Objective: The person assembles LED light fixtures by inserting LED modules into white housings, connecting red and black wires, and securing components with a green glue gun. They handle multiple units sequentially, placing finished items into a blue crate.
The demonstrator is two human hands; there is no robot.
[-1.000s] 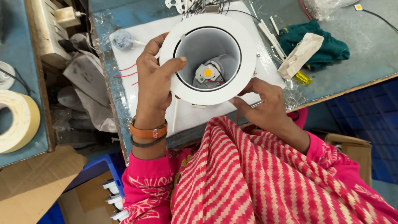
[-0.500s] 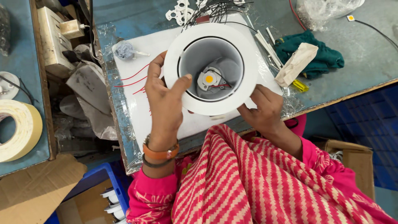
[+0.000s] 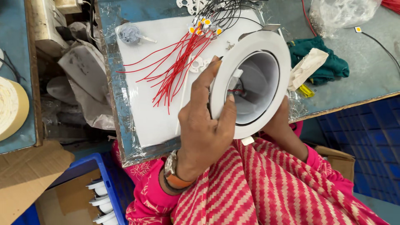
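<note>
I hold a white round downlight housing [image 3: 266,46] tilted up above the table edge, its grey inside facing me. My left hand [image 3: 204,125] grips its left rim, thumb hooked over the ring into the opening. My right hand [image 3: 281,123] supports the housing from behind and below, mostly hidden by it. A bit of red wire shows inside the housing. On the white sheet [image 3: 146,104] to the left lies a bundle of red wires [image 3: 175,66] ending in small yellow LED chips [image 3: 204,25].
A green cloth [image 3: 325,62] with a cream rag and a yellow tool lies to the right. A clear plastic bag [image 3: 337,12] sits at the back right. A tape roll [image 3: 10,108] lies far left. A blue bin [image 3: 100,187] with white parts stands below.
The housing was lifted off the white sheet and tilted upright, rim turned toward me. That uncovered the red wire bundle. My right hand slid from the lower rim to behind the housing.
</note>
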